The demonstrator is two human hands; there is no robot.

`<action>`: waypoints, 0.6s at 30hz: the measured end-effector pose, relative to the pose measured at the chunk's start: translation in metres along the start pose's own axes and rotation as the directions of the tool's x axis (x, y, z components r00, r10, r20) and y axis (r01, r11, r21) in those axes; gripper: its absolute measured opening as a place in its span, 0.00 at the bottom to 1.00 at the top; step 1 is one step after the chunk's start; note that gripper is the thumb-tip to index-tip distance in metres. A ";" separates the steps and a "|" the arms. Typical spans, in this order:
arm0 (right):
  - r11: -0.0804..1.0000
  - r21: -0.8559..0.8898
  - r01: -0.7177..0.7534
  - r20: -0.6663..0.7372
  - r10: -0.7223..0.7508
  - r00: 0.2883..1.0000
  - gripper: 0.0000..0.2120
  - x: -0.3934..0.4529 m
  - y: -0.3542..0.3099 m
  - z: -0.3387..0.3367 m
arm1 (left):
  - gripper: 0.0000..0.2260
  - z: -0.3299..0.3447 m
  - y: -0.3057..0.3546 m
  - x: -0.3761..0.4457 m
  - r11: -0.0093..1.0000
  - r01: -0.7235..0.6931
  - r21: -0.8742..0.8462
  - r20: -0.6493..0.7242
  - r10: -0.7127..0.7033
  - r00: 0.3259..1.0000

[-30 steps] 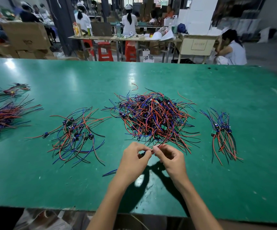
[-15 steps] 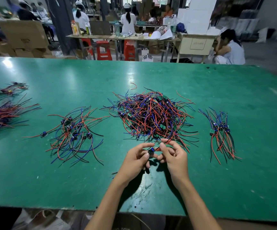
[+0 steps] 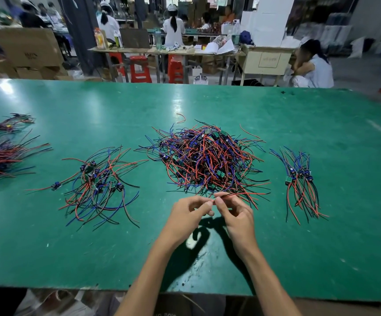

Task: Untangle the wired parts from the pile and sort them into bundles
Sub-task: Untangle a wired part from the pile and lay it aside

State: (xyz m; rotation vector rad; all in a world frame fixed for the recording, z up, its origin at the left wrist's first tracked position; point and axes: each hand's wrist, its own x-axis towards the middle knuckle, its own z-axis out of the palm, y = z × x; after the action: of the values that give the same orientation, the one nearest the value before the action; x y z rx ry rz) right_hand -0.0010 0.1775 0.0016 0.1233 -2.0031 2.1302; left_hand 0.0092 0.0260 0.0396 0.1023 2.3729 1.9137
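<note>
A tangled pile (image 3: 207,159) of red, blue and black wired parts with small green boards lies mid-table. Just below it my left hand (image 3: 188,213) and my right hand (image 3: 236,212) meet, fingertips together. My right hand pinches a red wire (image 3: 242,194) that runs rightward along the pile's near edge; my left hand's thumb and forefinger pinch its end. A loose spread bundle (image 3: 98,183) lies left of the pile. A tidy small bundle (image 3: 301,185) lies to the right.
The green table (image 3: 322,247) has two more wire bundles at its far left edge, one larger (image 3: 0,160) and one smaller (image 3: 9,124). Beyond the table are benches, red stools, cardboard boxes and seated people.
A second ago both hands pinched wires at the pile's edge; half a second ago they held a small blue part between them. Now that part is out of sight and a red wire is pinched.
</note>
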 end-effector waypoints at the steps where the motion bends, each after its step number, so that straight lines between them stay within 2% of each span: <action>1: 1.000 -0.019 0.013 -0.012 -0.013 1.000 0.03 0.000 0.000 -0.001 | 0.05 0.001 -0.002 0.000 0.996 -0.029 0.083 -0.026 0.032 0.999; 3: 0.999 -0.038 0.032 -0.048 -0.034 0.998 0.03 -0.001 0.001 -0.001 | 0.06 0.003 -0.004 -0.001 0.985 -0.044 0.167 -0.060 0.055 0.997; 6: 0.999 -0.037 -0.013 -0.056 0.011 0.998 0.03 0.000 0.004 0.001 | 0.07 0.007 -0.004 -0.002 0.991 -0.015 0.134 -0.068 0.025 0.997; 9: 0.996 -0.093 -0.017 -0.037 0.013 0.999 0.07 0.000 0.006 0.002 | 0.10 0.009 -0.007 -0.002 0.993 -0.002 0.118 -0.096 0.014 0.995; 14: 0.998 -0.059 -0.015 -0.023 0.014 1.000 0.11 -0.001 0.005 0.001 | 0.10 0.008 -0.011 -0.006 0.990 -0.094 0.103 -0.069 0.102 0.992; 18: 0.998 -0.052 -0.034 -0.017 0.033 0.999 0.10 -0.002 0.000 0.003 | 0.09 0.011 -0.015 0.000 0.995 -0.088 0.036 -0.141 0.092 0.986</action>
State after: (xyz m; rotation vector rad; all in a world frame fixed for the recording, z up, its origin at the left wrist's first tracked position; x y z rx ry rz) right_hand 0.0007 0.1744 0.0013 0.0639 -2.0638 2.0895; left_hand 0.0107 0.0338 0.0230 0.0790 2.5296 1.9890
